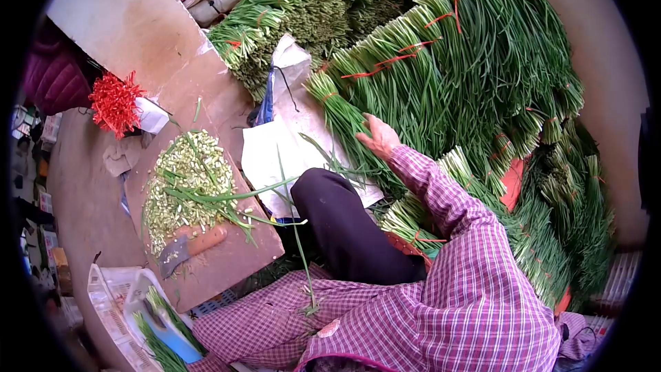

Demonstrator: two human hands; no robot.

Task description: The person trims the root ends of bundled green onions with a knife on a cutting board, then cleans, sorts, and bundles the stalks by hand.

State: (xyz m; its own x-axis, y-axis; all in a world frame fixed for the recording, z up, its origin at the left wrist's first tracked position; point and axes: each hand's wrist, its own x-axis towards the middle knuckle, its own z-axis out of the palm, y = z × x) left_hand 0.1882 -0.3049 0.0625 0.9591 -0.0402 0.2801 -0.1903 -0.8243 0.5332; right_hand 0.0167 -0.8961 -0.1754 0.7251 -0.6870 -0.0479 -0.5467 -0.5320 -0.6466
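Observation:
My right hand (380, 139) reaches forward with its fingers apart, over a bundle of green garlic chives (330, 100) at the near edge of a large stack. Its fingertips are at the leaves; whether they press on them I cannot tell. My left sleeve (268, 313) runs down to the lower left, and the left hand is out of sight. Beside that sleeve, a blue-white container (180, 346) holds more chives (162, 331). A short-bladed knife (184, 251) lies on the board (237, 258) next to chopped stem ends (186, 186).
Chive bundles with red ties are stacked (454, 48) along the right and back. A clump of red ties (116, 103) stands left of the board. Loose leaves (206, 196) lie over the cuttings. White sheets (275, 155) lie by my dark-clothed knee (337, 227). A white crate (103, 303) sits lower left.

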